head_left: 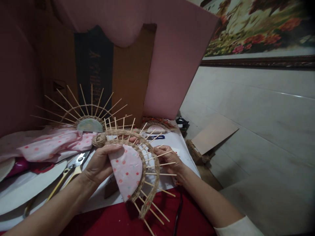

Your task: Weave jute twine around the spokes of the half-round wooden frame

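Observation:
My left hand (99, 164) grips a half-round craft piece (128, 172) covered in pink dotted cloth, rimmed with woven jute cord and ringed by thin wooden sticks. A small ball of jute cord (98, 140) sits at the piece's top, just above my left fingers. My right hand (168, 159) is behind the sticks on the right side, its fingers curled around the sticks and cord there. The piece is held tilted above a white table (182, 144).
A second stick-rayed half disc (90, 123) stands upright at the back. Pink dotted fabric (54, 144) and gold-handled scissors (71, 170) lie left. Another woven piece (156, 126) and a blue pen (156, 137) lie behind. Red cloth (118, 219) covers the front; cardboard (214, 134) rests by the wall.

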Tool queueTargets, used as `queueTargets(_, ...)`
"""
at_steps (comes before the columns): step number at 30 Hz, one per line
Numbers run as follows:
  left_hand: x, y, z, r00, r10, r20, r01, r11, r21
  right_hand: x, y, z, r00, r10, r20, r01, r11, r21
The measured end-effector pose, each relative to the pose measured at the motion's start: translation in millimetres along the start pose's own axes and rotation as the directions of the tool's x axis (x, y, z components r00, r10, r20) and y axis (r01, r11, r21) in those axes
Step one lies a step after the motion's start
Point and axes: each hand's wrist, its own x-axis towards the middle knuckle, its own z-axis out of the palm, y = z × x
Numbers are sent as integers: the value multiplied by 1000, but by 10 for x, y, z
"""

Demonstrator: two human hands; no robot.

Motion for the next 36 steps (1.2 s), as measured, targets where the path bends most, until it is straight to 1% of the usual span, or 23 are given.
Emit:
queueTargets(3,-8,10,26,1000,-14,28,14,1000,-24,1,0,-7,1000,-5,14,5,1000,-20)
queueTargets(8,-6,25,20,998,-19,64,20,1000,-22,3,1,-24,997,-48,55,51,997,-54)
queueTargets(14,2,59,11,994,-51,99,52,999,-11,18,-64,-92,994,-104,40,108,985,-131)
queueTargets(18,22,78,-22,978,-76,192,79,997,-10,15,-120,-162,993,-114,11,113,962,-248)
queueTargets(20,40,85,-50,976,-79,205,83,997,-9,18,-139,-204,992,-123,-12,114,949,-293)
queueTargets(22,58,90,-75,975,-85,207,86,996,6,26,-166,-255,985,-169,-37,142,911,-388)
queueTargets(24,69,92,-89,973,-100,207,96,995,29,27,-215,-301,955,-285,-86,200,828,-523)
queueTargets(25,71,91,-90,974,-104,203,98,994,41,17,-251,-311,925,-360,-119,229,780,-582)
queueTargets(26,69,88,-87,975,-106,196,98,994,54,-3,-293,-307,887,-434,-158,253,743,-620)
queueTargets(27,63,83,-78,976,-105,189,94,993,65,-35,-339,-282,839,-509,-192,283,709,-646)
queueTargets(28,54,75,-66,977,-101,188,88,993,77,-78,-387,-236,789,-577,-209,310,669,-676)
queueTargets(29,42,65,-49,977,-95,190,80,993,84,-128,-431,-168,734,-648,-203,343,612,-713)
queueTargets(30,27,54,-30,977,-87,192,71,993,90,-180,-470,-81,642,-759,-108,388,443,-808)
queueTargets(31,11,42,-9,978,-80,191,63,994,94,-230,-500,17,600,-800,14,406,289,-867)
queueTargets(32,-6,29,11,980,-73,185,55,994,99,-271,-519,120,570,-812,126,412,150,-899)
queueTargets(33,-23,18,30,982,-62,177,44,994,105,-298,-528,218,560,-798,221,399,26,-917)
queueTargets(34,-38,7,46,984,-50,169,31,993,114,-310,-528,305,568,-771,289,373,-72,-925)
queueTargets(35,-51,-1,58,986,-38,164,17,992,127,-306,-520,375,577,-745,334,351,-143,-925)
queueTargets(36,-61,-7,65,986,-27,167,4,990,140,-289,-508,426,588,-723,362,331,-193,-924)
